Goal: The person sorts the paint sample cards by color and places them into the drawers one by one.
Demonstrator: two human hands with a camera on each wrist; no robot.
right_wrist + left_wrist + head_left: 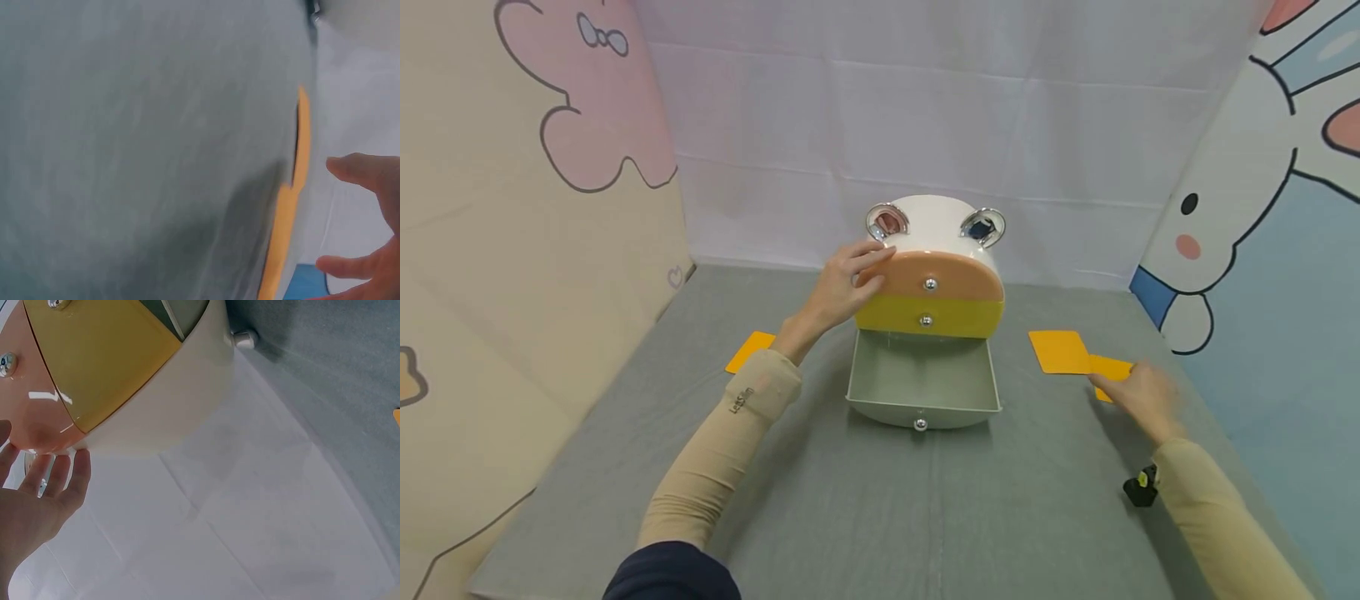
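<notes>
A small drawer box (936,221) with a white top and two silver-rimmed ears stands on the cloth-covered table. Its orange drawer (958,275) and yellow drawer (962,319) are closed, while the grey-green bottom drawer (925,367) is pulled out and nothing shows inside. My left hand (842,283) rests with spread fingers on the box's upper left side, by the orange front; in the left wrist view its fingertips touch the edge. Over the right-hand orange-yellow card (1108,367) hovers my right hand (1144,400), fingers apart and slightly blurred. Another card (1060,352) lies beside that one.
A third orange-yellow card (750,350) lies left of the box, partly behind my left forearm. The grey cloth (865,508) covers the table. White fabric (925,117) hangs behind, and cartoon-printed panels (1285,333) flank both sides.
</notes>
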